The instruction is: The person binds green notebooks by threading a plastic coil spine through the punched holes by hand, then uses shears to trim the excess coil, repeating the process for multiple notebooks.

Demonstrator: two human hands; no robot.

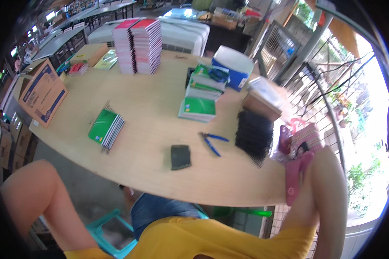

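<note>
the right hand (299, 170) is raised at the far right edge of the surface (160, 129), closed around a pink phone-like thing (293, 179). just beyond the hand sits a pink bag (304, 136), and to its left a stack of black spiral combs (254, 134), then blue-handled pliers (212, 141) and a dark pad (180, 156). the left hand is out of sight; only its arm (43, 203) shows.
</note>
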